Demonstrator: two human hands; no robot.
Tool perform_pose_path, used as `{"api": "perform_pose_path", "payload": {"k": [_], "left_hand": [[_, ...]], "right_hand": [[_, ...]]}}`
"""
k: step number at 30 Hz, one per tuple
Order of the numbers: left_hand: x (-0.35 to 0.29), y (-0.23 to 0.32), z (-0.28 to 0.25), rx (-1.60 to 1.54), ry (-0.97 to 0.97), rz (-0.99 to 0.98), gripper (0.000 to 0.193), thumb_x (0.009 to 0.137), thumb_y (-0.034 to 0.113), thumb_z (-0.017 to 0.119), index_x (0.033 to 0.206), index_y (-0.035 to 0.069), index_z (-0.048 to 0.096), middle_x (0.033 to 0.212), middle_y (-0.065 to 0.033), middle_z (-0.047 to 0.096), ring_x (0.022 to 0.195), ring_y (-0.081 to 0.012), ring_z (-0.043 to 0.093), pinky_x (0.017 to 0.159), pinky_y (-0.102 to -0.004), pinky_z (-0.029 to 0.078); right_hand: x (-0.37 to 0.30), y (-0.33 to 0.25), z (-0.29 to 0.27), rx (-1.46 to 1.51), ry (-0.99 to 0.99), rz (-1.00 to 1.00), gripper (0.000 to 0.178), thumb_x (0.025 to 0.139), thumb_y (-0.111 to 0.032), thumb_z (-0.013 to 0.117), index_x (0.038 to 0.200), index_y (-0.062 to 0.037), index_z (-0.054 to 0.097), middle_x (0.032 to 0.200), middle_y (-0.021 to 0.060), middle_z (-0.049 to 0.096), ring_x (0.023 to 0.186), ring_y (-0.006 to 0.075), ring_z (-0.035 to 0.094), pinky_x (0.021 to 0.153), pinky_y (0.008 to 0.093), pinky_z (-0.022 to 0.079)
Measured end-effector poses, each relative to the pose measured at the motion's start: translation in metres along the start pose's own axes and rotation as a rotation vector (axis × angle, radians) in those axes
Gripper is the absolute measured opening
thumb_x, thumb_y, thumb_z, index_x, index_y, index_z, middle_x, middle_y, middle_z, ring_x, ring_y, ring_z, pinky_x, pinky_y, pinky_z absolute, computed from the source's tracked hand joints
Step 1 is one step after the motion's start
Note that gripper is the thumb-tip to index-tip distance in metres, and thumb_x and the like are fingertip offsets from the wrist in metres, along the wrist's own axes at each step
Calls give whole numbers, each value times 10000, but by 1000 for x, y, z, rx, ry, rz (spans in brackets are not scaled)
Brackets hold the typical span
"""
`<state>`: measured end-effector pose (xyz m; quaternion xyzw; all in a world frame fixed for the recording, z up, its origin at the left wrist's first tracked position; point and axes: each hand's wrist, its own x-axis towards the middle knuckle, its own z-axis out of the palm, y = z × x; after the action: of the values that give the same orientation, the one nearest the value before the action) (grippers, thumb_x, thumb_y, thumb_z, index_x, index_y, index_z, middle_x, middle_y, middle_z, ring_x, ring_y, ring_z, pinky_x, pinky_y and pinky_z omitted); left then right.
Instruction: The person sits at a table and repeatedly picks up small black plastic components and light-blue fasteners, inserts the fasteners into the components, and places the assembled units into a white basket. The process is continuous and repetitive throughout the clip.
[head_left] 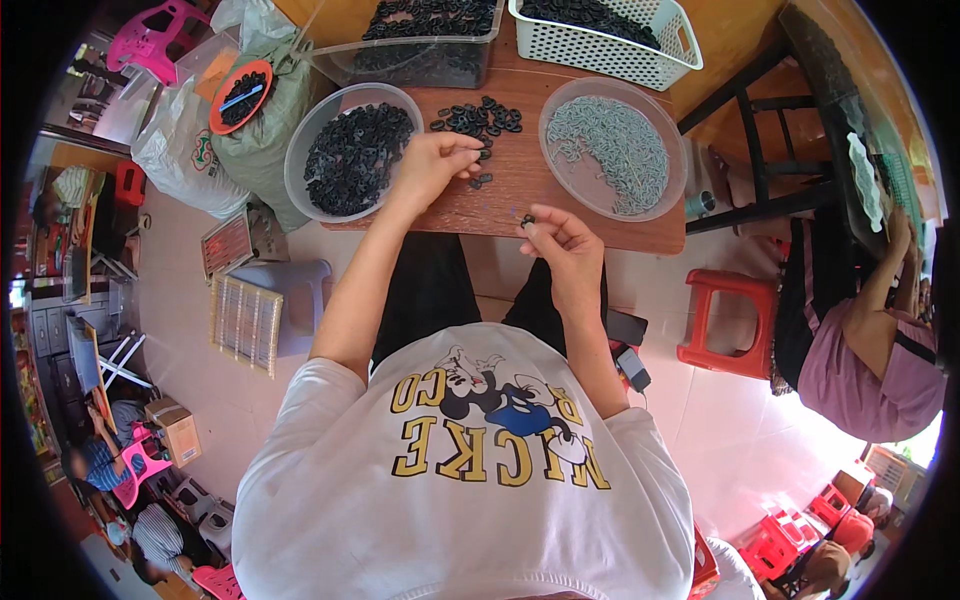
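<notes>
Bright light glares off the floor (740, 420) at lower right — edges bend, corners fall black.

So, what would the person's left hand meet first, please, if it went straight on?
The left hand would probably meet the small, oval, black plastic-looking pieces just to its right, though depth is unclear.

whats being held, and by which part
The right hand pinches a small black piece; which part is too small to tell. Whether the left hand holds anything is unclear.
</notes>
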<state>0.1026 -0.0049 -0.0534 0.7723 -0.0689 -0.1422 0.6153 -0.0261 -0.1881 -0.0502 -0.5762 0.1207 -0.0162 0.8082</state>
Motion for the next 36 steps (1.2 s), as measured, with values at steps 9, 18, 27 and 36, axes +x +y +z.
{"api": "perform_pose_path", "payload": {"k": [9,18,27,36], "left_hand": [[-57,8,34,-795,7,-208,260,827,83,667,1041,-58,623,916,-136,676,784,-185,673,661,-240,530],[-75,18,41,-874,61,-179,248,835,67,650,1041,-68,619,901,-159,668,756,-209,672,686,-275,548],[-80,17,46,-715,99,-71,191,837,56,644,1003,-37,656,885,-141,680,751,-174,666,685,-266,544],[-82,16,51,-550,89,-1,194,819,38,661,996,-42,661,851,-119,684,717,-148,652,684,-262,531]], "right_hand": [[14,-15,19,-11,-33,-60,136,825,4,622,949,60,626,807,135,678,643,140,648,567,213,490],[9,-16,23,-71,-37,-35,70,827,3,622,880,48,617,752,116,669,629,146,657,548,214,489],[4,-15,22,-65,-29,-30,83,832,-9,621,889,51,612,742,113,665,631,145,657,551,212,491],[-1,-21,24,-86,-13,-36,210,837,-11,609,1030,71,596,750,98,669,654,136,654,568,211,492]]}}
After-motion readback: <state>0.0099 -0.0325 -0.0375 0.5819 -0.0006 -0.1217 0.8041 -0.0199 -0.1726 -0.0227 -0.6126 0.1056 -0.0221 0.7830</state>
